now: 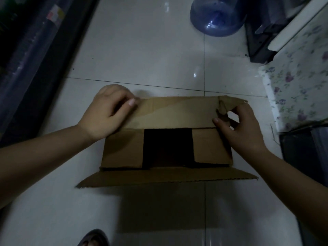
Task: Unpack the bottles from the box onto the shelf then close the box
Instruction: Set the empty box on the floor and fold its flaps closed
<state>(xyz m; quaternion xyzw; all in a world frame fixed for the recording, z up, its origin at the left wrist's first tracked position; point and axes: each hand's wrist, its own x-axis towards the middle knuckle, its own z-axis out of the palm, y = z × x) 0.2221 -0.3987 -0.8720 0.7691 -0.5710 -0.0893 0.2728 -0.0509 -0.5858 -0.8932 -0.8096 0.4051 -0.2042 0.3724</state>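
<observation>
Box (166, 139): one brown cardboard carton sits on the pale tiled floor (142, 41), a little below the middle of the view. Four flaps show. Two short end flaps, one left (122, 150) and one right (212, 146), are folded in over the opening, leaving one dark gap between them at the centre. The far long flap (175, 112), at 12 o'clock from that gap, lies folded down across the tops of both end flaps. The near long flap (166, 177), at 6 o'clock, splays outward toward the viewer, not folded in. What lies inside the gap is too dark to tell.

Two bare hands work the far flap. The left hand (108, 112), at 10 o'clock from the gap, has its fingers curled round the flap's left end, thumb on top. The right hand (237, 126), at 2 o'clock, pinches the crumpled, torn right corner of that flap between thumb and fingers.

One blue water jug (216, 16) stands on the floor at 12 o'clock, well apart from the carton. One flowered cloth (300, 89) hangs at 3 o'clock. One sandalled foot (94, 239) shows at 7 o'clock.
</observation>
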